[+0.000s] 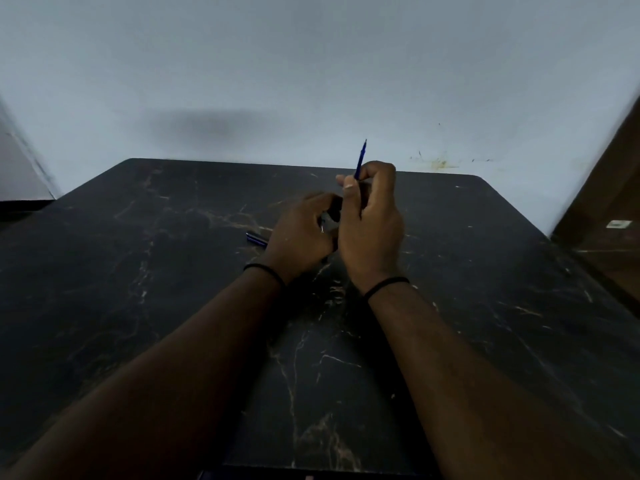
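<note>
My right hand (372, 220) is raised above the black marble table (138, 289) and pinches a thin blue pen refill (361, 159) that points up and away from me. Just to its left, my left hand (301, 233) has its fingers curled round a small dark part (334, 209) with a bit of metal showing; I cannot tell what it is. A dark blue pen piece (256, 238) lies on the table behind my left hand, partly hidden by it. Both wrists carry a black band.
A pale wall (311, 81) rises directly behind the table's far edge. A brown wooden panel (609, 202) stands at the right. The table's near edge runs along the bottom of the view.
</note>
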Motion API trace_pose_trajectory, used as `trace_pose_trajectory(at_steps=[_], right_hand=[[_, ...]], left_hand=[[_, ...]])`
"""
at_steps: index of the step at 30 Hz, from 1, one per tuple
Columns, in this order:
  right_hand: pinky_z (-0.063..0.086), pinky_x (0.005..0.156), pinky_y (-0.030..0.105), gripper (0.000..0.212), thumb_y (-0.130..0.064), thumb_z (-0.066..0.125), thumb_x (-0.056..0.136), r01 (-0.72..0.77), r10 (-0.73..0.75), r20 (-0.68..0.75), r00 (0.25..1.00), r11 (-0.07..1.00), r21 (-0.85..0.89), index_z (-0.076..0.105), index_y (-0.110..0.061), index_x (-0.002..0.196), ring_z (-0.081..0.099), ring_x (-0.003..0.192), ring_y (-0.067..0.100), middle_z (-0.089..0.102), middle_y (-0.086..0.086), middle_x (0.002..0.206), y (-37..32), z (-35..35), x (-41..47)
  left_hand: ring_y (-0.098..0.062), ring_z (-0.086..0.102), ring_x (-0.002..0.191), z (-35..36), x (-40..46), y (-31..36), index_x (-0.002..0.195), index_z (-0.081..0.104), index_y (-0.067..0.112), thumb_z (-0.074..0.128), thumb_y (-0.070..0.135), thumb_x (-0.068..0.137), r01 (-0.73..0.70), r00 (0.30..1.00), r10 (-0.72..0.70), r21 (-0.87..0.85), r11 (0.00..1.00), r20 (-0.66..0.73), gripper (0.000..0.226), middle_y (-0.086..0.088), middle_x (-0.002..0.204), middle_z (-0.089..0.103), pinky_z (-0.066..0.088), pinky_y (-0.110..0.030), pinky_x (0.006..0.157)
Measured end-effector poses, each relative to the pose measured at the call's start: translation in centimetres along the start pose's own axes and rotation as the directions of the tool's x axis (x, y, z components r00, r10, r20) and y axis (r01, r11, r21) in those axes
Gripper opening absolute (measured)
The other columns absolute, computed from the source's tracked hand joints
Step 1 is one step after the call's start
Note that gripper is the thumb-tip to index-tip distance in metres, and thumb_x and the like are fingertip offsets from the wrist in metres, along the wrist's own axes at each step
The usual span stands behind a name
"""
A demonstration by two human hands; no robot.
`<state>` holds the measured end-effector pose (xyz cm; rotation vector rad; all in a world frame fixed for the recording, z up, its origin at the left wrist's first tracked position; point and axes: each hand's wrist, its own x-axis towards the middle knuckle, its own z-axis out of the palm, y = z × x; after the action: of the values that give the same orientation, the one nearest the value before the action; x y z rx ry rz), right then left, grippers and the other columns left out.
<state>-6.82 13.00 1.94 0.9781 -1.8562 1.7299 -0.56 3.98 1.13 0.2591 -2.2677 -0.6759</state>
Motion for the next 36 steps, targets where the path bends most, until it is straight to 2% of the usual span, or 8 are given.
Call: trace_pose_trajectory(at_steps=[4, 10, 14, 18, 23, 25, 29, 36], right_hand=[[0.055, 0.070, 0.035, 0.011, -0.026, 0.053, 0.102, 0.005, -0.005, -0.001, 1.000, 0.992, 0.124, 0.052, -0.015, 0.104, 0.065, 0.082, 0.010, 0.069, -0.006, 0.093, -0.3, 0.0, -0.1], [0.053, 0.081, 0.052, 0.018, -0.019, 0.048, 0.102, 0.324, -0.293, -0.157, 0.943, 0.916, 0.236, 0.043, -0.024, 0.119, 0.066, 0.092, 0.031, 0.067, 0.012, 0.102, -2.4, -0.7, 0.8], [0.055, 0.081, 0.033, 0.028, -0.017, 0.049, 0.102, 0.367, -0.354, -0.097, 0.930, 0.907, 0.208, 0.043, -0.022, 0.129, 0.067, 0.092, 0.026, 0.067, 0.012, 0.103, -2.4, -0.8, 0.5], [0.052, 0.086, 0.022, 0.026, -0.011, 0.043, 0.102, 0.162, -0.144, -0.101, 0.984, 0.966, 0.204, 0.061, -0.007, 0.120, 0.067, 0.097, 0.018, 0.070, 0.004, 0.105, -1.0, -0.9, 1.2], [0.050, 0.078, 0.013, 0.016, -0.014, 0.057, 0.098, -0.082, 0.093, -0.147, 0.985, 0.993, 0.084, 0.065, -0.011, 0.112, 0.065, 0.088, 0.007, 0.071, -0.004, 0.099, 2.0, -2.0, 2.5], [0.050, 0.074, 0.020, 0.011, -0.017, 0.060, 0.098, -0.106, 0.103, -0.128, 0.986, 0.994, -0.011, 0.068, -0.012, 0.102, 0.063, 0.080, 0.009, 0.069, -0.004, 0.090, 3.3, -2.5, 2.8], [0.040, 0.062, 0.034, 0.034, -0.035, 0.056, 0.101, -0.073, 0.069, -0.025, 0.997, 0.923, -0.379, 0.065, -0.011, 0.077, 0.053, 0.072, 0.021, 0.062, 0.013, 0.078, 5.4, -2.8, 3.6], [0.044, 0.074, 0.032, 0.024, -0.030, 0.065, 0.094, -0.271, 0.318, 0.033, 0.947, 0.852, -0.449, 0.057, -0.016, 0.112, 0.063, 0.094, 0.030, 0.067, 0.010, 0.103, 6.8, -2.6, 3.4]], left_hand=[[-0.011, 0.055, 0.071, 0.0, 0.2, -0.2, 0.090, 0.070, 0.014, 0.068, 0.011, 0.085, 0.054, 0.998, -0.052, 0.108, 0.993, -0.025, 0.006, 0.001, 0.086, 0.065, 0.042, -0.019, 0.062], [-0.012, 0.051, 0.078, -0.6, 0.1, -0.8, 0.099, 0.071, 0.012, 0.064, 0.021, 0.091, 0.092, 0.995, -0.081, 0.209, 0.974, -0.059, 0.014, 0.002, 0.093, 0.060, 0.040, -0.022, 0.066], [-0.023, 0.061, 0.086, -1.1, 0.1, -1.3, 0.099, 0.071, 0.011, 0.065, 0.024, 0.092, 0.162, 0.981, -0.139, 0.182, 0.970, -0.136, 0.016, -0.008, 0.100, 0.067, 0.052, -0.036, 0.076], [-0.024, 0.061, 0.080, -1.2, 0.3, -1.8, 0.086, 0.068, 0.009, 0.067, 0.031, 0.091, 0.220, 0.967, -0.183, 0.212, 0.952, -0.179, 0.022, -0.008, 0.091, 0.066, 0.053, -0.040, 0.074], [-0.022, 0.061, 0.072, -1.0, 0.2, -1.7, 0.081, 0.066, 0.010, 0.065, 0.033, 0.092, 0.261, 0.958, -0.231, 0.179, 0.949, -0.170, 0.025, -0.005, 0.081, 0.064, 0.055, -0.044, 0.070], [-0.021, 0.061, 0.070, -1.1, 0.2, -1.6, 0.082, 0.067, 0.010, 0.065, 0.032, 0.092, 0.265, 0.956, -0.235, 0.168, 0.950, -0.176, 0.024, -0.005, 0.079, 0.065, 0.055, -0.044, 0.068], [-0.021, 0.062, 0.071, -1.0, 0.2, -1.6, 0.085, 0.068, 0.009, 0.065, 0.032, 0.092, 0.274, 0.954, -0.245, 0.171, 0.946, -0.173, 0.024, -0.004, 0.080, 0.066, 0.054, -0.040, 0.066], [-0.021, 0.063, 0.073, -1.0, 0.2, -1.7, 0.084, 0.068, 0.008, 0.066, 0.032, 0.092, 0.258, 0.956, -0.224, 0.180, 0.949, -0.189, 0.025, -0.006, 0.081, 0.067, 0.055, -0.044, 0.070]])
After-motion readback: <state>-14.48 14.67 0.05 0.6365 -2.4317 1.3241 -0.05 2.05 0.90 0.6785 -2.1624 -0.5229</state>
